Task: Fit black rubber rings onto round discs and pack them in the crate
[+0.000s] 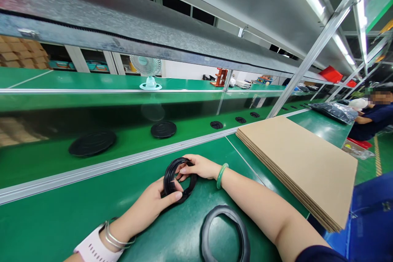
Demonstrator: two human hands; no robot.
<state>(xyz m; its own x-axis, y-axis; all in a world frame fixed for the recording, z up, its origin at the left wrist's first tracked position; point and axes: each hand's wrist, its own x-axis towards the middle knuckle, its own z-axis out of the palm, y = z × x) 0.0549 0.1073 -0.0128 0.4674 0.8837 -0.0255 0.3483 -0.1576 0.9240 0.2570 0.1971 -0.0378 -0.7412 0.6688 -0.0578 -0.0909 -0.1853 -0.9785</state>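
A glossy black ring, made of several layered loops, is held tilted up between my two hands just over the green table. My left hand is closed on the ring's near left side, thumb across its lower edge. On the far right side, the fingers of my right hand are closed around the rim and reach into the opening. A second, dark grey-black ring lies flat on the table below my right forearm, cut off by the bottom of the view.
Beyond the metal rail, a green conveyor belt carries black round pieces, including a large disc and a smaller disc. Stacked cardboard sheets lie at right. A shelf hangs above. A person is at far right.
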